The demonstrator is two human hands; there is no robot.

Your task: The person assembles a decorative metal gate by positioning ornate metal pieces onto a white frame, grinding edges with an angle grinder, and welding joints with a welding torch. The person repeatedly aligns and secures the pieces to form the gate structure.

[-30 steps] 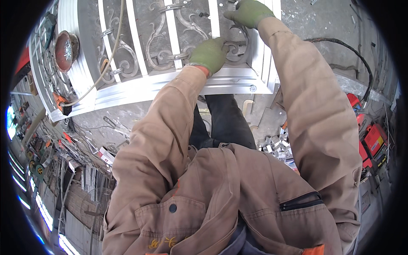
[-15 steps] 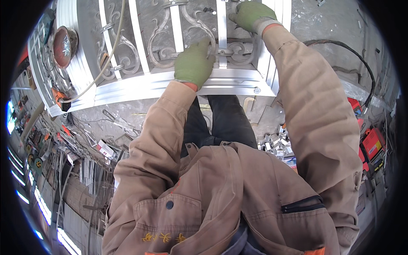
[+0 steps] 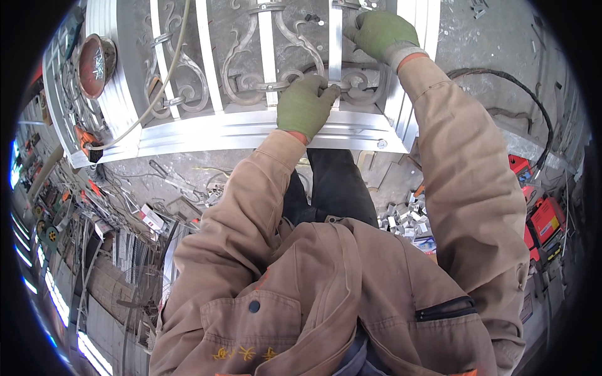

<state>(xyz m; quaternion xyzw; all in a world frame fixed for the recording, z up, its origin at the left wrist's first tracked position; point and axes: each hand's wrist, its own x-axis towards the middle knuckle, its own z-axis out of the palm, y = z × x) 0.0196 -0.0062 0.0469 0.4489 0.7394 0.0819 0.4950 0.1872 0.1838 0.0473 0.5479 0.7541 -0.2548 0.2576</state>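
A reddish bowl, upper left, sits over the silvery metal panel spanning the top. At upper centre, the gloved left hand touches curled scrollwork; whether it grips cannot be told. Farther right, the gloved right hand is near a pale bar, fingers bent, grip likewise unclear.

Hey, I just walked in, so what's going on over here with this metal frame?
A person in green gloves is working on a silvery metal frame in front of them. Their left hand is at the grey scrollwork near the closest rail, and their right hand is farther out, near the right side; its grip is unclear. A reddish bowl sits on the left, with small metal pieces inside.
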